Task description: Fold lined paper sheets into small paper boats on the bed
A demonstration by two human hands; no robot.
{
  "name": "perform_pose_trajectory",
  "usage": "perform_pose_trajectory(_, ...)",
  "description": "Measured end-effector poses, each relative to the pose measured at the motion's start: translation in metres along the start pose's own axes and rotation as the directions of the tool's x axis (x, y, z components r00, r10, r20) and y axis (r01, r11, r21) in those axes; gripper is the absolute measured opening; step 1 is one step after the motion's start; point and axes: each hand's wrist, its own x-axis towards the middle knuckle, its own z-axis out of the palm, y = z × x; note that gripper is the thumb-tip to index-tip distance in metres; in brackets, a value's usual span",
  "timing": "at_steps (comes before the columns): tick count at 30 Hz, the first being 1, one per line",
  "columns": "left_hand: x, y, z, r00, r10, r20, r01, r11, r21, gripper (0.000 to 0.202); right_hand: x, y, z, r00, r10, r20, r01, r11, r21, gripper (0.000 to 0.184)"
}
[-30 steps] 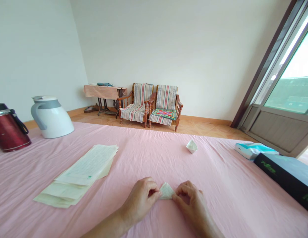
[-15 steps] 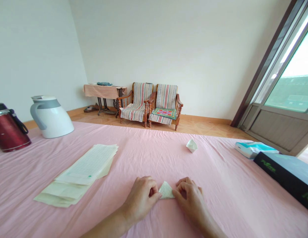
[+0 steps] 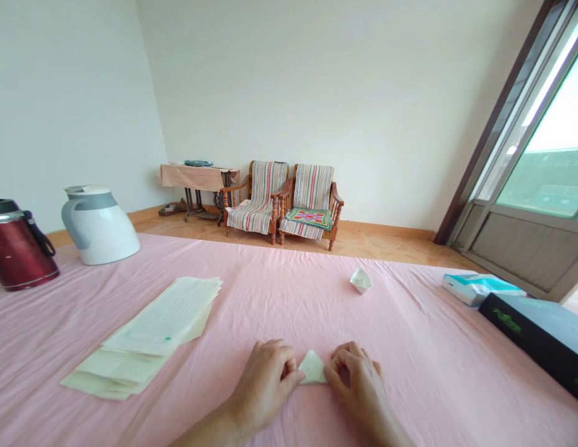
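Observation:
A small folded piece of paper [image 3: 312, 367], pale green and triangular with its point away from me, lies on the pink cloth [image 3: 270, 298]. My left hand [image 3: 269, 375] pinches its left corner between thumb and curled fingers. On the other side, my right hand [image 3: 356, 375] grips the right corner the same way. Beyond the right hand stands a little folded paper boat [image 3: 361, 280]. To the left lies a stack of gridded paper sheets [image 3: 149, 341], fanned unevenly. The fingertips under the folded paper are hidden.
At the left stand a red thermos [image 3: 21, 248] and a white jug [image 3: 102, 230] with a grey handle. A tissue pack [image 3: 470, 287] and a black box [image 3: 526, 335] lie at the right. Past the cloth's far edge are two wooden armchairs [image 3: 270, 198] and a covered sewing table [image 3: 195, 177].
The whole view has tilted slightly upward, so everything sits a little lower. Both hands keep their hold on the corners of the folded paper, which looks unchanged.

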Motion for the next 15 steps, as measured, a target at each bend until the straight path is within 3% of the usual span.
perform_pose_trajectory(6, 0.0017, -0.0013, 0.0011, 1.0, 0.0, 0.001, 0.0, 1.0, -0.022, 0.023, 0.0006, -0.0001, -0.0004, 1.0, 0.016, -0.008, -0.015, 0.998, 0.058, 0.022)
perform_pose_trajectory(11, 0.0018, -0.0037, 0.0027, 1.0, 0.008, 0.003, -0.007, 0.999, -0.039, 0.023, 0.0024, -0.0031, -0.0003, 1.0, 0.02, -0.016, -0.018, 0.993, 0.12, 0.009)
perform_pose_trajectory(15, 0.0032, -0.007, 0.0043, 1.0, -0.002, 0.012, 0.002, 0.999, -0.037, 0.023, 0.0046, -0.0097, 0.0028, 1.0, 0.007, -0.021, -0.004, 0.991, 0.133, 0.009)
